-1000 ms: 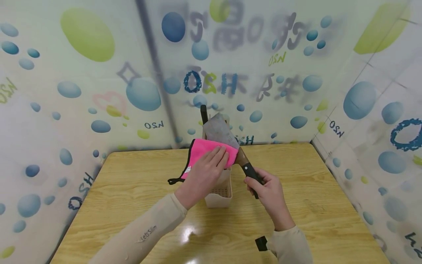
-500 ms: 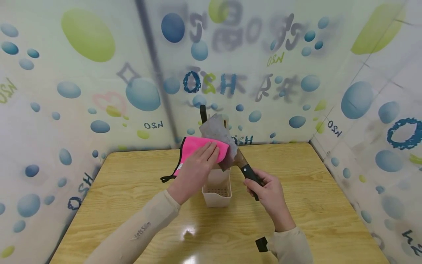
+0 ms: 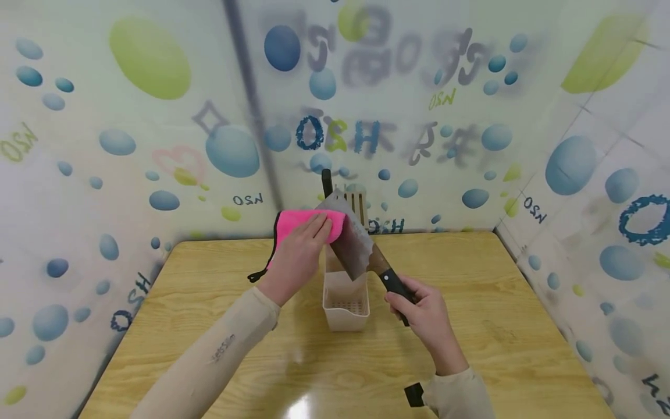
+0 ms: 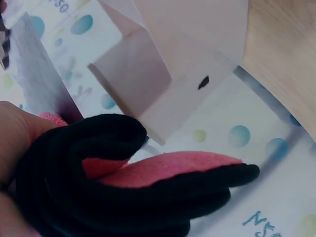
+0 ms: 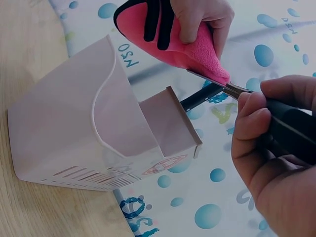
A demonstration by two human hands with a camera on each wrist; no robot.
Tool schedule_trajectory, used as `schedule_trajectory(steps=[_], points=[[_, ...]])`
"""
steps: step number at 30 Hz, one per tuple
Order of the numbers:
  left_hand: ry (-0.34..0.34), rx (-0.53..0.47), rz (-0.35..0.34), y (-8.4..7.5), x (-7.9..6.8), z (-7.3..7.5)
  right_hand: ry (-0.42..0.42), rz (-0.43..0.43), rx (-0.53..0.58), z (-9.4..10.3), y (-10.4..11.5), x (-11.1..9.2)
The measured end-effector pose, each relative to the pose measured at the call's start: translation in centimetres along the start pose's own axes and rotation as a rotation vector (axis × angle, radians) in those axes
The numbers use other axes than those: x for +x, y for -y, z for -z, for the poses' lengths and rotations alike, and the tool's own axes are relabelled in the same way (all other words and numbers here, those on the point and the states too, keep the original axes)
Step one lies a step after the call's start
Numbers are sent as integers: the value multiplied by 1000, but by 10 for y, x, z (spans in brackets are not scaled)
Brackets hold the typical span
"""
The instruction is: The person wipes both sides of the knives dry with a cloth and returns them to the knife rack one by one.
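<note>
My right hand (image 3: 426, 314) grips the black handle of a cleaver (image 3: 357, 247), whose wide grey blade slants up to the left above the table. With my left hand (image 3: 295, 253) I hold a pink cloth (image 3: 288, 224) with black edging against the blade's far left part. In the right wrist view, the thumb and fingers of that hand pinch the cloth (image 5: 207, 57) around the blade, which shows nearly edge-on. Folds of the cloth (image 4: 173, 168) and its black trim hide most of the left fingers in the left wrist view.
Beneath the blade stands a beige utensil holder (image 3: 346, 320) with a perforated bottom. A slotted turner (image 3: 358, 203) and a black handle (image 3: 327, 181) rise behind the blade. The wooden table (image 3: 209, 326) meets patterned walls at its back and sides.
My left hand and the cloth have slid left and up along the blade, away from the handle, uncovering more metal. The right hand keeps its grip and has barely moved.
</note>
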State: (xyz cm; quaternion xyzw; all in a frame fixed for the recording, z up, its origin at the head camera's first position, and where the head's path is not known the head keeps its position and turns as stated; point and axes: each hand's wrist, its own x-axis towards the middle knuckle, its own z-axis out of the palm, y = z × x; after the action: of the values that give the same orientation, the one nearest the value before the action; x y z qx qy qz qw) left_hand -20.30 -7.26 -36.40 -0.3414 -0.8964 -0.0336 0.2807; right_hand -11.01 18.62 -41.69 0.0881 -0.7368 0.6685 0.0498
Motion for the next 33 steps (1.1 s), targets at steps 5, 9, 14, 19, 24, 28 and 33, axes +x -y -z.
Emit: schedule_trajectory(steps=[5, 9, 14, 19, 24, 28, 33], points=[[-9, -23, 44, 10, 3, -6, 7, -5, -11, 0, -1, -1], [-2, -45, 78, 16, 5, -8, 12, -16, -17, 1, -2, -1], [-3, -68, 110, 21, 7, -10, 35, -9, -29, -1, -4, -1], [-19, -63, 117, 22, 8, -10, 55, -4, -40, -3, -5, 0], [-26, -50, 112, 18, 11, -8, 64, -1, -35, -3, -5, 0], [-33, -32, 94, 14, 13, -7, 66, -8, -25, -3, -4, 2], [-43, -15, 65, 9, 14, -6, 51, -55, 17, -4, -1, 4]])
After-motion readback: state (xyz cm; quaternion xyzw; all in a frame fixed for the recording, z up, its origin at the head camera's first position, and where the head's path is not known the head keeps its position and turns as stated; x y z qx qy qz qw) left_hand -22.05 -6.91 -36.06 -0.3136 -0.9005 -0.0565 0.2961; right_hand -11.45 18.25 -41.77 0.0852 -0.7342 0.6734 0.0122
